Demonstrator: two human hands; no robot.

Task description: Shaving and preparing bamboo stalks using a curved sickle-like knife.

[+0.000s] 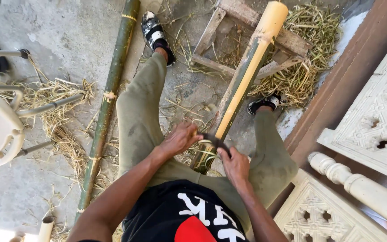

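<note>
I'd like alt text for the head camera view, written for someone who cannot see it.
Seen from above, a seated person's left hand and right hand hold a dark curved blade across a bamboo pole, partly peeled to pale yellow, that slants up between their knees onto a wooden frame. Green shavings litter the concrete floor, and another green bamboo pole lies alongside.
</note>
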